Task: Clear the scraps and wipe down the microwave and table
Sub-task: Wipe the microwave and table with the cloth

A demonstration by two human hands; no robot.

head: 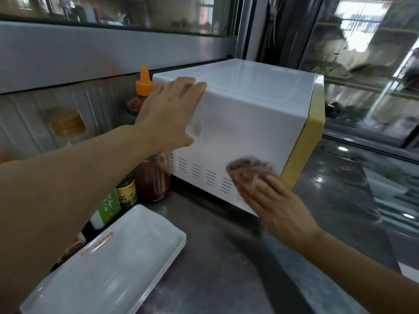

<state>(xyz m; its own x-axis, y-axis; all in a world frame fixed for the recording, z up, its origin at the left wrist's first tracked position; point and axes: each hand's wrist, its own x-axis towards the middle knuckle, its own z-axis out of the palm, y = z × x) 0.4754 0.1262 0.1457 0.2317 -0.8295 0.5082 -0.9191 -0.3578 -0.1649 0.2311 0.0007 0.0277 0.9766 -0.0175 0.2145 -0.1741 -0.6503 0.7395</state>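
1 faint smudge marks white microwave (244, 123) side.

Bare tabletop (217, 257) open near the microwave (249, 123), between it and the plates (108, 268) at near left. Bottles (149, 177) crowd the gap left of the microwave, against the wall. Room above the microwave top.
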